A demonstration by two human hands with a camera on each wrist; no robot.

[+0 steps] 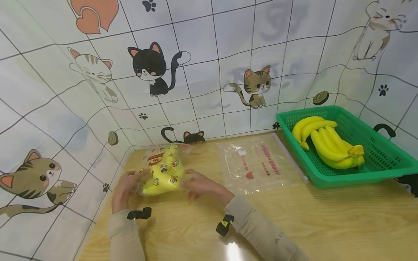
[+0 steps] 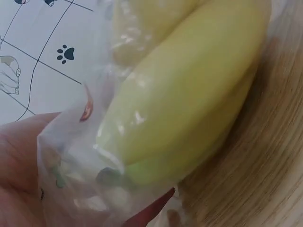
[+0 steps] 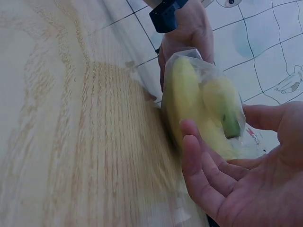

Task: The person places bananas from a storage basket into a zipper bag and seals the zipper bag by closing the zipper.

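Observation:
A clear printed bag with yellow bananas (image 1: 162, 170) inside lies on the wooden table (image 1: 294, 217) near the left wall. My left hand (image 1: 125, 186) grips the bag's left end; in the left wrist view the plastic (image 2: 71, 142) presses against my palm (image 2: 19, 161). My right hand (image 1: 200, 185) rests against the bag's right side with its fingers relaxed. In the right wrist view those fingers (image 3: 203, 170) touch the bagged bananas (image 3: 189, 104), and the left hand (image 3: 189, 33) shows behind them.
An empty clear zip bag (image 1: 261, 163) lies flat in the middle of the table. A green plastic basket (image 1: 385, 159) at the right holds two bunches of bananas (image 1: 326, 143). Cat-patterned walls (image 1: 209, 72) close in the back and left.

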